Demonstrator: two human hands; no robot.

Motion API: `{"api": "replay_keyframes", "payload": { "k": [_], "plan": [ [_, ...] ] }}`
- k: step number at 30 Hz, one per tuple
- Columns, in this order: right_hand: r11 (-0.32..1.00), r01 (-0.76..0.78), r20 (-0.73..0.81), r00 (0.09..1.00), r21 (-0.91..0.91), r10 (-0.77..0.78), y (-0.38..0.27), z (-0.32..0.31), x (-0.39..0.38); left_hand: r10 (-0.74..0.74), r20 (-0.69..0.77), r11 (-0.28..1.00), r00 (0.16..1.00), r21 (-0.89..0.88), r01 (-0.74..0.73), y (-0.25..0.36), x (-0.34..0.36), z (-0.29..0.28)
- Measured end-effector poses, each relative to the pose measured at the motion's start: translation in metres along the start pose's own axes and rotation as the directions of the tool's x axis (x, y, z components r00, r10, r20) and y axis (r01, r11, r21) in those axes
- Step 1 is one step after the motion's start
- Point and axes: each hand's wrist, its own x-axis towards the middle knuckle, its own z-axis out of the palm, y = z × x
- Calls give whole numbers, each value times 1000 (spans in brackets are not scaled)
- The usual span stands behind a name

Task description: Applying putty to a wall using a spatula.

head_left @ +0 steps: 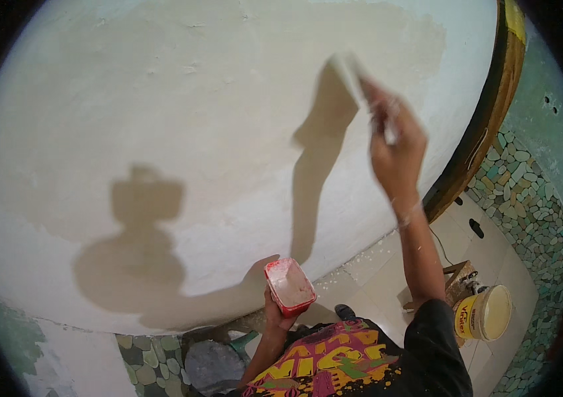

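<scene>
My right hand (390, 135) is raised at the wall (228, 99) and closed around a paintbrush (346, 74), which is smeared by motion. Whether its bristles touch the wall I cannot tell. White specks dot that hand and wrist. Low and in the middle, my left hand (278, 314) grips a small red tub (290, 288) from below and the side. Whitish paint coats the inside of the tub. A broad damp, cream-coloured area covers much of the wall, with whiter wall around it.
A brown wooden edge (473, 139) bounds the wall on the right. A yellow and white paint bucket (493, 314) stands at lower right beside a small wooden stool (457, 281). White drips dot the tiled floor (367, 271). Pebble stonework (526, 185) lies farther right; a grey rounded object (212, 364) sits lower left.
</scene>
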Motion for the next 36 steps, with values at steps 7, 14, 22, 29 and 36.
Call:
{"api": "replay_keyframes", "payload": {
  "k": [7,14,22,29,36],
  "plan": [
    [979,-204,-116,972,2,203,-21,14,42,83,12,995,996,50,-84,-6,1,1],
    [991,69,163,983,117,-88,-113,61,-3,11,44,998,999,59,-14,2,4,3],
    [943,-66,320,946,327,-44,-70,35,-39,-29,-32,997,999,77,31,-2,-1,12],
    [983,-186,-131,974,10,185,21,-10,-11,93,-102,995,990,-15,-95,-14,-10,-14],
    [948,-313,-41,948,61,316,4,34,-37,148,-157,989,976,3,-149,-15,-6,-27]
  ]
}}
